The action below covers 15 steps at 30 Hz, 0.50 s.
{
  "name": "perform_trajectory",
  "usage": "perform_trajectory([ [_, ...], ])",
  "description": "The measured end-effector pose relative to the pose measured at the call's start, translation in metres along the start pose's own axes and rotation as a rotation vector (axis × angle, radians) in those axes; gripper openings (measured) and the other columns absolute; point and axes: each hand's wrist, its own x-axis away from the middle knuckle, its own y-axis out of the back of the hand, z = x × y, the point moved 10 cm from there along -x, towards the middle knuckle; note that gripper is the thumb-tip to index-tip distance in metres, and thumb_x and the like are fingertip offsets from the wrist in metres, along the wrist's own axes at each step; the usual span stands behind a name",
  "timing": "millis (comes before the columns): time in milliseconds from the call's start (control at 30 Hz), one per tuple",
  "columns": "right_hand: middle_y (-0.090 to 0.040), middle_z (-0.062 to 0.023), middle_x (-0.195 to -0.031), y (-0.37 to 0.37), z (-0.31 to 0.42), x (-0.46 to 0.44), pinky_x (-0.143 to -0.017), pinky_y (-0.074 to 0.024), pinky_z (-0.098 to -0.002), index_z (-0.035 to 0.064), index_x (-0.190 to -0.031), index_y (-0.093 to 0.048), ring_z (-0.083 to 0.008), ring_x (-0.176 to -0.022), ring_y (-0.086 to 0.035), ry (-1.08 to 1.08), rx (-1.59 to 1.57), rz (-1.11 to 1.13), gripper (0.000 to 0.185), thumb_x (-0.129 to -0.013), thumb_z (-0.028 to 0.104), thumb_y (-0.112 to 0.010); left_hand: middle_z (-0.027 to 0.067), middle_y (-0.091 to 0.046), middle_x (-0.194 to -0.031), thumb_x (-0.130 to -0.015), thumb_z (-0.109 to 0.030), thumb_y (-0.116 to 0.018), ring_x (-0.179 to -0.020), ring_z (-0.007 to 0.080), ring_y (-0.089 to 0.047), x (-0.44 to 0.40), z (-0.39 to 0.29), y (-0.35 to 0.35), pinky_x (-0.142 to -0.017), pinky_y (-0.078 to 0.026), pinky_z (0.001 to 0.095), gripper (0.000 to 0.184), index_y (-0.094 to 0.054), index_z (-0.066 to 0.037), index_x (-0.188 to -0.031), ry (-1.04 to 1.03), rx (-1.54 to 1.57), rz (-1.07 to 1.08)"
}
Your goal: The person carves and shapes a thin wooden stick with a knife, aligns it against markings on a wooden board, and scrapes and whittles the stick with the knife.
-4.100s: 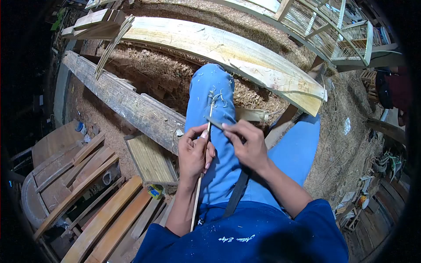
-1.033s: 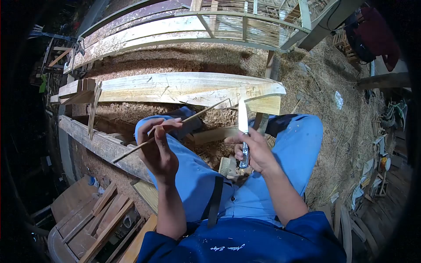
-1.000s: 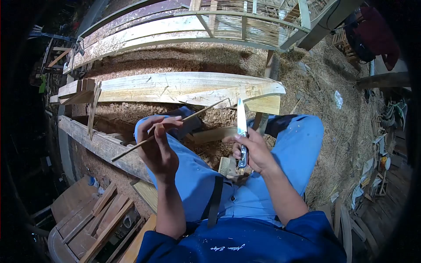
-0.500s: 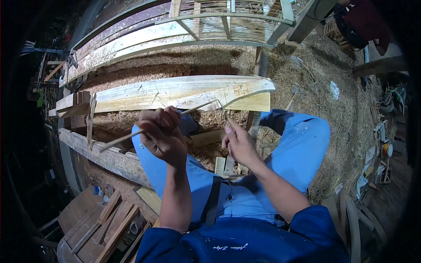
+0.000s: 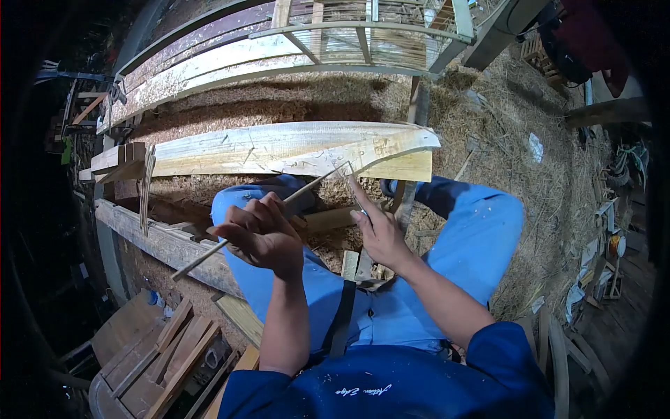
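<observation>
My left hand (image 5: 259, 234) is closed around a thin wooden stick (image 5: 310, 187), which slants from lower left to upper right over my knee. The stick's far end is bent or split near the pale plank. My right hand (image 5: 380, 230) is wrapped round a knife (image 5: 360, 204), seen almost edge-on, with the index finger stretched toward the stick's far tip. Most of the handle is hidden in the palm. Beyond both hands lies a long pale plank (image 5: 279, 150) with shavings on it.
A bundle of thin sticks (image 5: 147, 188) leans at the left across a rough beam (image 5: 160, 241). Slatted wooden framework (image 5: 391, 45) stands at the top. Wood pieces (image 5: 181, 356) lie lower left. Shavings and straw cover the ground. Another person (image 5: 593, 42) is at the upper right.
Since a second ago my left hand has closed more around the stick. My right hand has moved left and the knife has turned from broadside to edge-on, nearer the stick's tip.
</observation>
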Motion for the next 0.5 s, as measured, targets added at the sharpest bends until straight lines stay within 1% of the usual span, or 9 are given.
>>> perform_trajectory([
  [67,-0.048,-0.0245,-0.146,-0.007,0.003,-0.001,-0.108,-0.0419,-0.04,0.0084,-0.154,-0.033,-0.0413,-0.133,-0.048,0.036,0.032,0.012,0.053,-0.102,0.004,-0.042,-0.0053,-0.014,-0.056,-0.104,-0.058,-0.033,-0.05,0.0085,-0.016,-0.004,-0.001,-0.002,-0.053,-0.028,0.0269,0.052,-0.027,-0.018,-0.071,0.013,-0.073,-0.057],
  [100,-0.048,-0.0258,-0.144,-0.01,0.008,-0.001,-0.106,-0.0444,-0.0416,0.0092,-0.154,-0.032,-0.0435,-0.13,-0.05,0.082,0.073,0.027,0.054,-0.101,0.004,-0.042,-0.0051,-0.015,-0.055,-0.104,-0.058,-0.033,-0.049,0.0077,-0.015,-0.007,-0.002,-0.005,-0.049,-0.026,0.0267,0.051,-0.028,-0.018,-0.072,-0.021,-0.061,-0.039],
  [133,-0.048,-0.0258,-0.144,-0.013,0.007,0.002,-0.106,-0.0444,-0.0416,0.0092,-0.154,-0.032,-0.0435,-0.13,-0.05,0.081,0.073,0.023,0.054,-0.101,0.004,-0.042,-0.0051,-0.015,-0.055,-0.104,-0.058,-0.033,-0.049,0.0077,-0.015,-0.008,0.0,-0.006,-0.049,-0.026,0.0267,0.051,-0.028,-0.018,-0.072,-0.019,-0.061,-0.037],
  [200,-0.051,-0.0251,-0.142,-0.015,0.003,0.008,-0.104,-0.0466,-0.0427,0.0108,-0.154,-0.033,-0.0422,-0.125,-0.054,0.079,0.086,-0.028,0.055,-0.101,0.004,-0.042,-0.0053,-0.016,-0.055,-0.104,-0.058,-0.033,-0.049,0.0069,-0.013,-0.01,-0.001,-0.017,-0.047,-0.023,0.0266,0.052,-0.028,-0.017,-0.072,-0.066,-0.023,0.09],
  [233,-0.051,-0.0251,-0.142,-0.015,0.002,0.007,-0.104,-0.0466,-0.0427,0.0108,-0.154,-0.033,-0.0422,-0.125,-0.054,0.079,0.087,-0.03,0.055,-0.101,0.004,-0.042,-0.0053,-0.016,-0.055,-0.104,-0.058,-0.033,-0.049,0.0069,-0.013,-0.011,-0.001,-0.019,-0.047,-0.023,0.0266,0.052,-0.028,-0.017,-0.072,-0.065,-0.021,0.091],
  [300,-0.051,-0.023,-0.143,-0.011,-0.02,0.006,-0.103,-0.0475,-0.0411,0.0114,-0.153,-0.035,-0.0403,-0.123,-0.057,-0.139,0.175,-0.05,0.054,-0.1,0.004,-0.042,-0.0053,-0.016,-0.054,-0.103,-0.058,-0.034,-0.049,0.0068,-0.011,-0.011,0.0,-0.019,-0.045,-0.019,0.0265,0.053,-0.028,-0.016,-0.071,-0.076,-0.029,0.051],
  [333,-0.051,-0.023,-0.143,-0.011,-0.017,0.006,-0.103,-0.0475,-0.0411,0.0114,-0.153,-0.035,-0.0403,-0.123,-0.057,-0.141,0.179,-0.052,0.054,-0.1,0.004,-0.042,-0.0053,-0.016,-0.054,-0.103,-0.058,-0.034,-0.049,0.0068,-0.011,-0.012,0.001,-0.02,-0.045,-0.019,0.0265,0.053,-0.028,-0.016,-0.071,-0.074,-0.026,0.05],
  [433,-0.052,-0.0214,-0.142,-0.009,-0.003,0.002,-0.1,-0.0492,-0.0408,0.0128,-0.153,-0.037,-0.0397,-0.122,-0.056,-0.054,0.088,-0.089,0.054,-0.099,0.005,-0.042,-0.0052,-0.016,-0.054,-0.103,-0.057,-0.036,-0.049,0.0069,-0.01,-0.012,-0.002,-0.027,-0.044,-0.017,0.0265,0.053,-0.029,-0.016,-0.07,-0.109,-0.009,0.115],
  [500,-0.06,-0.0214,-0.13,-0.003,0.021,0.005,-0.082,-0.0536,-0.0475,0.0161,-0.154,-0.035,-0.0459,-0.102,-0.063,0.229,0.179,-0.214,0.058,-0.098,0.003,-0.042,-0.0052,-0.017,-0.054,-0.104,-0.055,-0.037,-0.049,0.0071,-0.01,-0.009,-0.002,-0.025,-0.044,-0.017,0.0268,0.054,-0.028,-0.015,-0.069,-0.102,-0.007,0.108],
])
